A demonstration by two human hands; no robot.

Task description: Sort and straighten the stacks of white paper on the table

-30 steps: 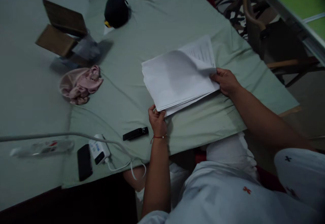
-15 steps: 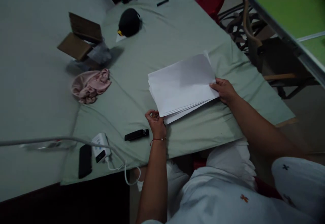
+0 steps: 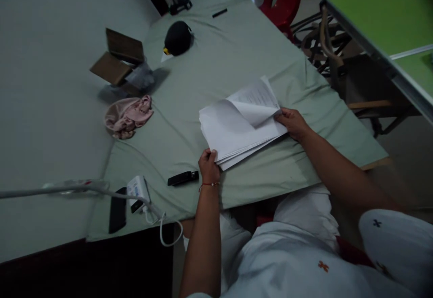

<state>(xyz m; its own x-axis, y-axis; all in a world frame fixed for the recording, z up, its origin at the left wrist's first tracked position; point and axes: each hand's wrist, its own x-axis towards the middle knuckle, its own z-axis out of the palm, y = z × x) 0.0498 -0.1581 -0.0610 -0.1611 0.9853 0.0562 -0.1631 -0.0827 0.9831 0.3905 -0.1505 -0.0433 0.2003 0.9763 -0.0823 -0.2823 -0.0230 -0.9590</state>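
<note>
Over on the left there's a white charger and a black phone near the tabletop edge, then a small black stapler-looking thing. Left hand has its fingers pinched shut on the near corner of the paper stack, forearm coming straight up from the lap. Right hand grips a curled-up top sheet at the stack's right edge, arm angled in. Plenty of bare cloth beyond the stack.

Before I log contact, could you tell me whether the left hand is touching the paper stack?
Touching: the head view shows the left hand gripping the paper stack's near corner.
</note>
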